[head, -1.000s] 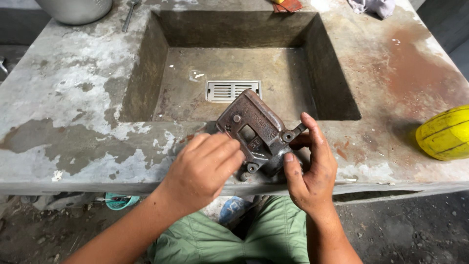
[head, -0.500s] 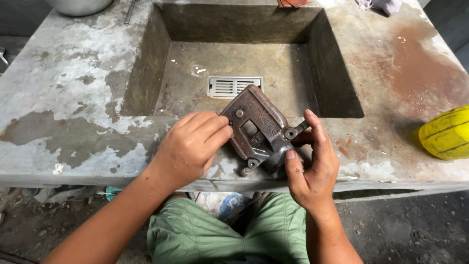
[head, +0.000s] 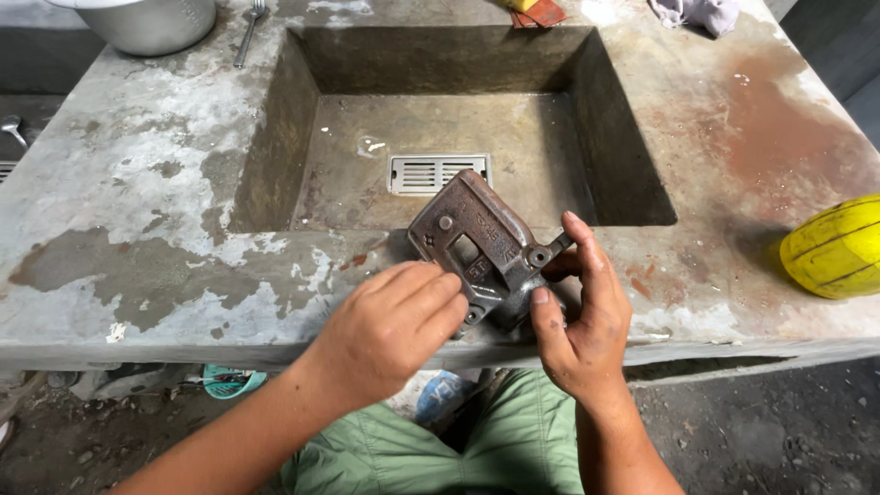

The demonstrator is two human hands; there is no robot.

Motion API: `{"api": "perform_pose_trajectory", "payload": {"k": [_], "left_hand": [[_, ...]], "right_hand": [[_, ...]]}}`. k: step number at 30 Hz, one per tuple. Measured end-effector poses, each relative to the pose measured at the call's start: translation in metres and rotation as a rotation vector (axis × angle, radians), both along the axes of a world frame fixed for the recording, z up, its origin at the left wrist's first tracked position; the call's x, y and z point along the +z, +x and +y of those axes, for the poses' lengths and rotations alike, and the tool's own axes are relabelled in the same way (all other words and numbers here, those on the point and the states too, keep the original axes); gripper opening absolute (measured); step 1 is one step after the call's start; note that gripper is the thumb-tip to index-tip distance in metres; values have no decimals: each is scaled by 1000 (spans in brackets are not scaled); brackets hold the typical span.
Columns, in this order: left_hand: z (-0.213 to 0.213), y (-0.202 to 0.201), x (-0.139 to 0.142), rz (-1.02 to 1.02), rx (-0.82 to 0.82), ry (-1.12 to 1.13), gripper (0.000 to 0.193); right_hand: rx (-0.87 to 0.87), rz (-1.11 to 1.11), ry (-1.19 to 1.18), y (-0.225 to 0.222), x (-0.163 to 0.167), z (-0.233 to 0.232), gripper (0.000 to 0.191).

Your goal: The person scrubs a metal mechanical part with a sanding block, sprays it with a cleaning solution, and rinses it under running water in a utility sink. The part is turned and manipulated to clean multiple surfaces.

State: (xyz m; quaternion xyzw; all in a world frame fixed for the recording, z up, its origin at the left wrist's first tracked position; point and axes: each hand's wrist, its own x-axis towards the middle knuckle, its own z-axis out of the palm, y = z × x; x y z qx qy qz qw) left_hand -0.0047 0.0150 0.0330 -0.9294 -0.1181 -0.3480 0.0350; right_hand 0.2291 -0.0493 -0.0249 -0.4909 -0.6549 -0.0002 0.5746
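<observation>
Stained concrete desk with a recessed sink basin.
A slotted metal drain grate lies in the basin floor; the surface is patchy grey and rust-brown, above a dark, gravelly dirt floor in soft daylight.

Rusty, matt metal casting; rough, stained, seemingly concrete counter.

Bare forearms, no sleeves; green trousers.
</observation>
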Motion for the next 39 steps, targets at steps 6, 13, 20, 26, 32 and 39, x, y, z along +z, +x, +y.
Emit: {"api": "perform_pose_trajectory", "payload": {"k": [6,13,20,26,32,39], "left_hand": [[10,-6,-12,17,154,83,26],[14,-9,-27,-3,95,69,17],[13,-8,-24,-3,33,62,19],[16,-5,-2,12,124,97,25],[11,-6,-10,14,51,72,24],[18,-10,-26,2,58,107,26]], "right_hand": [[33,14,15,0,-3,1,61],[43,-6,25,3,-5,3,61],[19,18,4,1,-4,1,62],[23,28,-5,-1,-2,0,62],[3,31,-28,-1,1,1,63],[11,26,-2,-1,1,2,62]]}}
